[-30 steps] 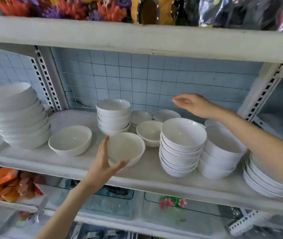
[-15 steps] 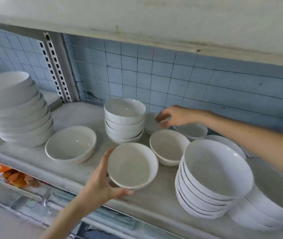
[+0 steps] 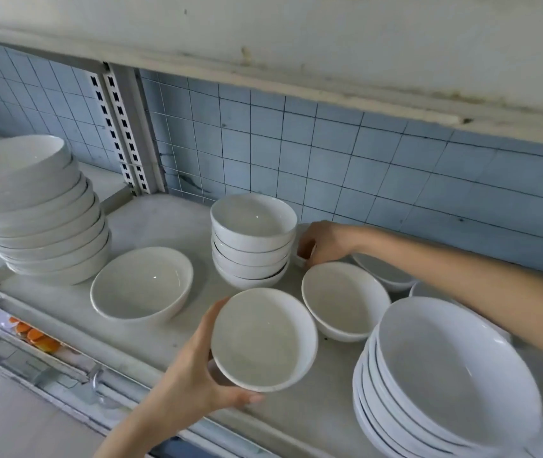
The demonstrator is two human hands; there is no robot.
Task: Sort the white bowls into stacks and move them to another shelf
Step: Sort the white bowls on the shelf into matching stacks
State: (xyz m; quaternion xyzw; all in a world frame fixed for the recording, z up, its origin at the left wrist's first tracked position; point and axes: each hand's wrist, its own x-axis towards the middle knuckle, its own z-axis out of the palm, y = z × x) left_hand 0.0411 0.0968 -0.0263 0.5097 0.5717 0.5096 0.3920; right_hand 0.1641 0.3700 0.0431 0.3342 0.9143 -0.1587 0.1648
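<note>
Fingers (image 3: 242,398) of our left hand (image 3: 190,371) cup a bowl (image 3: 263,338); our right hand (image 3: 328,242) pinches a rear bowl (image 3: 300,261); lift clear of the stack (image 3: 253,239).

Left hand (image 3: 194,375) cupped, gripping; right hand (image 3: 324,241) outstretched, fingers curled.
</note>
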